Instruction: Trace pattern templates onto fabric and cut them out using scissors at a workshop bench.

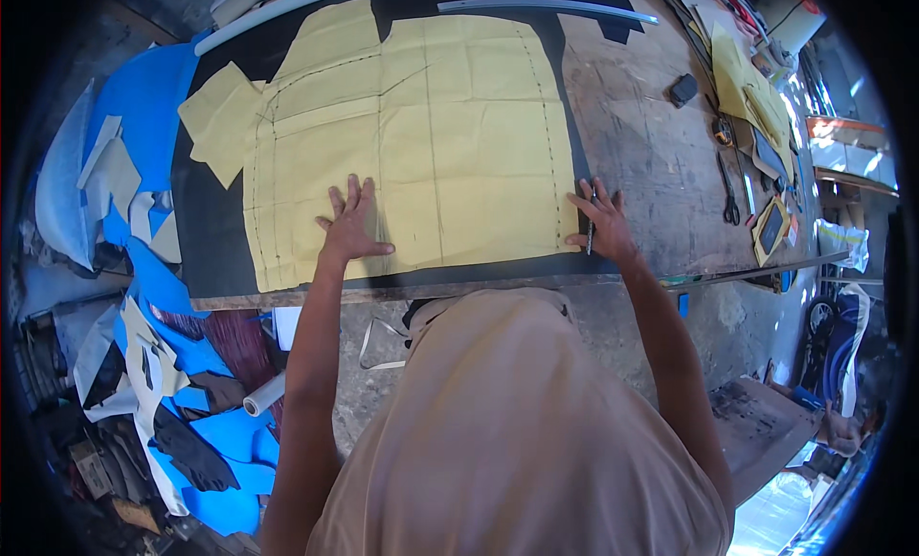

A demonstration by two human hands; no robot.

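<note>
A large yellow pattern sheet (335, 154) with dashed and drawn lines lies over a sheet of black material (212, 240) on the workbench. Its creases show, and a separate-looking flap juts out at its left side. My left hand (351, 223) rests on the lower middle of the yellow sheet, fingers spread and holding nothing. At the sheet's right edge, my right hand (605, 223) presses down with its fingers apart. A slim pen (590, 238) is tucked between the thumb and fingers of that hand, pointing toward me.
A metal ruler (546, 3) lies along the far edge. On the right of the wooden bench (632, 125) are a dark block (682, 90), scissors (730, 202), a tape measure (722, 131) and yellow pieces (742, 87). Blue and white scraps (158, 355) are heaped at left, beside a roll (264, 395).
</note>
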